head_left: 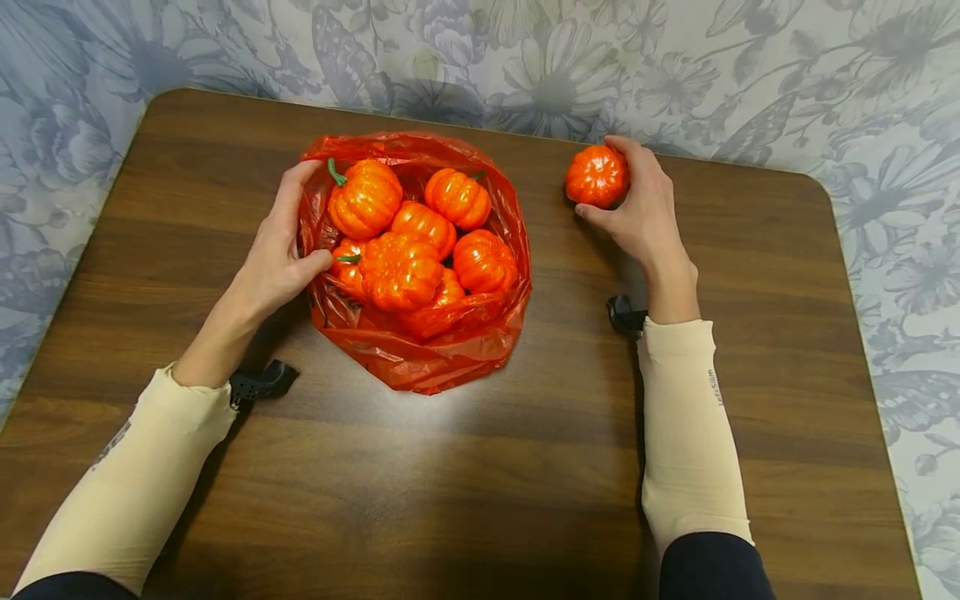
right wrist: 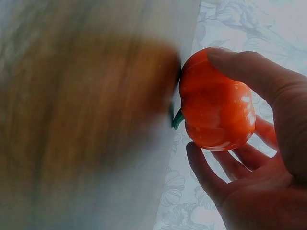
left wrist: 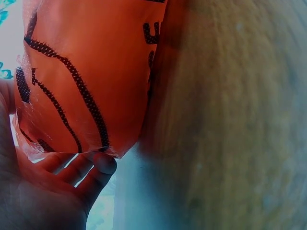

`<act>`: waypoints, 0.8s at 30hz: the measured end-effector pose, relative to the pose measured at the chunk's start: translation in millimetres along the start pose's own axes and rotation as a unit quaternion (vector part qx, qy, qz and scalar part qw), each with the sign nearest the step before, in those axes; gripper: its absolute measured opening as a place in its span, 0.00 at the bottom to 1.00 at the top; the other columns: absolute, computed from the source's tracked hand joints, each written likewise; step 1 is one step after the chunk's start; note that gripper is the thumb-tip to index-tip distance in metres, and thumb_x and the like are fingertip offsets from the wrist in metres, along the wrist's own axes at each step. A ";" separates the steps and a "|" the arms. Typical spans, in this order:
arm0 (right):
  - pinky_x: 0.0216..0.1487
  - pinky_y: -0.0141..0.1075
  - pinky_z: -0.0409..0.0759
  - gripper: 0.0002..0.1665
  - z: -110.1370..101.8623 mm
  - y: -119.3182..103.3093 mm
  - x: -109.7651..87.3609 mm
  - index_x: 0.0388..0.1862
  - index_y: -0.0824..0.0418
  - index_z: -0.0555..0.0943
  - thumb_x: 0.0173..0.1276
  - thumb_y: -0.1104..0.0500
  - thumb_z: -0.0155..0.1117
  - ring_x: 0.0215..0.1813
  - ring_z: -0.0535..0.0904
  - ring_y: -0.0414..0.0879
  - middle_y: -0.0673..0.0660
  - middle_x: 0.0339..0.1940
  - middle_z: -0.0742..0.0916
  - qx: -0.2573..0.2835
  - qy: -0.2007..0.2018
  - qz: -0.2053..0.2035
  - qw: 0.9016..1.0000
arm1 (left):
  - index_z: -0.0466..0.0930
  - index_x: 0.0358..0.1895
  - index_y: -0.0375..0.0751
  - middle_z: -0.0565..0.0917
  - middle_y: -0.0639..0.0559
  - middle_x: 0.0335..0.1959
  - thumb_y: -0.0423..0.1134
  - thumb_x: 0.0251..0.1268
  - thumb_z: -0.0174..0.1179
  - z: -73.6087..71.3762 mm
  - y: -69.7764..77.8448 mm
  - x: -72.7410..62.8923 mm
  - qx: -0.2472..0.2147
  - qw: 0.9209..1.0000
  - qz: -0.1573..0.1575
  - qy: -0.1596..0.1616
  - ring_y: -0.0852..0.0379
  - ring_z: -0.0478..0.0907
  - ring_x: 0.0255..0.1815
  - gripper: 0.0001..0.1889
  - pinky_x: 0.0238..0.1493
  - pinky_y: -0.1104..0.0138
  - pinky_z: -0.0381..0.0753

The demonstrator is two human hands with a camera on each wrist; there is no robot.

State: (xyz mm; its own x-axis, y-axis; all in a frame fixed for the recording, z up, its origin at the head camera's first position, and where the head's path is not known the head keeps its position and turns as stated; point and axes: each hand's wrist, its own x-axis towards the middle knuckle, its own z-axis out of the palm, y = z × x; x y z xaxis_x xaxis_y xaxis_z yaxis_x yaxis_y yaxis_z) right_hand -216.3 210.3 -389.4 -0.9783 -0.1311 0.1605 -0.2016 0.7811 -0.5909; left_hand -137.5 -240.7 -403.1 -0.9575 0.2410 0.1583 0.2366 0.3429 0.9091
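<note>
In the head view, my left hand [head_left: 279, 250] grips the left rim of a red plastic bag [head_left: 427, 367], its thumb over the edge. Several small orange pumpkins [head_left: 401, 271] with green stems fill the open bag. The left wrist view has the bag's side [left wrist: 120, 91], printed with dark lines, against the fingers of the left hand [left wrist: 48, 191]. Off to the right, my right hand [head_left: 647, 204] holds a single small pumpkin [head_left: 596, 177] between thumb and fingers. From the right wrist, this pumpkin [right wrist: 216, 105] has its green stem towards the tabletop, with the right hand [right wrist: 259, 187] around it.
A brown wooden table [head_left: 465, 492] with rounded far corners lies under everything. Its far edge runs along a wall with floral wallpaper [head_left: 551, 75]. A black strap device [head_left: 262, 382] sits at the left wrist, another strap device [head_left: 624, 315] at the right.
</note>
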 end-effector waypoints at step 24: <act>0.78 0.49 0.66 0.49 -1.4 -4.4 -2.8 0.76 0.55 0.71 0.57 0.55 0.84 0.73 0.74 0.55 0.59 0.72 0.79 0.006 -0.001 0.002 1.000 | 0.56 0.82 0.52 0.65 0.51 0.78 0.22 0.46 0.61 -1.1 2.0 -0.4 -0.003 1.000 -0.001 -0.002 0.59 0.64 0.72 0.53 0.75 0.68 0.63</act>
State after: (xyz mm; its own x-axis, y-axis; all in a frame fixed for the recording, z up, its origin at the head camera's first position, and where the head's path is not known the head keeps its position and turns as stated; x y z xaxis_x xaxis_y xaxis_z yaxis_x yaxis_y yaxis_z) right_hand -212.6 208.1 -386.2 -0.9791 -0.1300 0.1563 -0.1987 0.7745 -0.6005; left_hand -136.8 -241.1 -400.9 -0.9574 0.2440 0.1545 0.2333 0.3382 0.9117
